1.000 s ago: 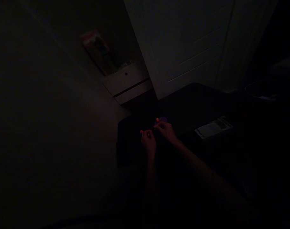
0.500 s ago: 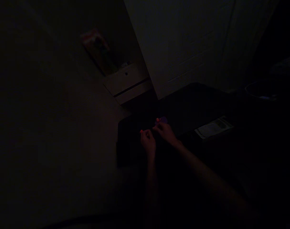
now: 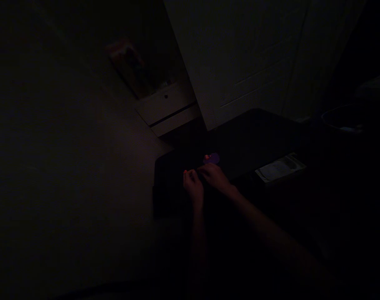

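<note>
Two bare hands meet in very dim light over one dark table; clock directions run from the spot between them. The left hand has thumb and finger curled toward each other, with one small red piece at its fingertips, between nine and ten o'clock; whether it is pinched cannot be told. The right hand points its bunched fingers at the left; what they hold, if anything, is too dark to tell. Just beyond the right hand, near one o'clock, one purple piece lies on the table, one glowing red-orange spot at its left end. One pale, flat-topped box sits at three o'clock. At eleven stands one pale cabinet with two front panels and one dark round knob; between twelve and one, one large pale panel.
</note>
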A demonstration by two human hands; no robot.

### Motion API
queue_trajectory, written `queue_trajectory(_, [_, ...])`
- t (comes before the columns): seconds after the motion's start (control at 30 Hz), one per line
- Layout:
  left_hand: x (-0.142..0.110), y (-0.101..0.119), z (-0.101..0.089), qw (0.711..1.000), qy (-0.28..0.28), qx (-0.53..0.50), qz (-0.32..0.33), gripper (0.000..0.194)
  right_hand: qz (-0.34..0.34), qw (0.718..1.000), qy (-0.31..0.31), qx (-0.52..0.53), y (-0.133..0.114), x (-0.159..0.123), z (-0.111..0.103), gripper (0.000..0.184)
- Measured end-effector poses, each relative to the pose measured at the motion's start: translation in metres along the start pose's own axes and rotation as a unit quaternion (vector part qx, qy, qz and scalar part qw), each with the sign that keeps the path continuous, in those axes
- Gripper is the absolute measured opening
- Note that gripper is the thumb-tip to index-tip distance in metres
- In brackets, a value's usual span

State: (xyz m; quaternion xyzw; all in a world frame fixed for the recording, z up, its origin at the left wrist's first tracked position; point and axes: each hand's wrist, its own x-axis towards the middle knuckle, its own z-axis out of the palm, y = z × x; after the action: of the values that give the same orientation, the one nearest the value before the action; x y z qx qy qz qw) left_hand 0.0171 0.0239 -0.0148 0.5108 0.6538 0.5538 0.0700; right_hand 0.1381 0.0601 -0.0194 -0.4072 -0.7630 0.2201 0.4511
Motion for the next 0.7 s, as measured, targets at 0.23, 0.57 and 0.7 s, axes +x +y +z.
queue_trajectory(0.23, [0.0, 0.001, -0.001, 1.0, -0.005, 0.006, -0.004, 0.018, -0.035, 0.996, -0.014, -0.083, -0.005, 0.0, -0.004, 0.015])
queue_trajectory(0.57, [-0.001, -0.001, -0.001, 0.999, -0.018, -0.029, -0.022, 0.018, 0.003, 0.997, -0.003, -0.071, -0.005, 0.0, -0.003, 0.026])
queue_trajectory(0.7, [-0.002, 0.001, -0.003, 0.997, -0.049, -0.048, -0.03, 0.025, 0.012, 0.998, 0.051, 0.027, 0.001, 0.003, -0.001, 0.024])
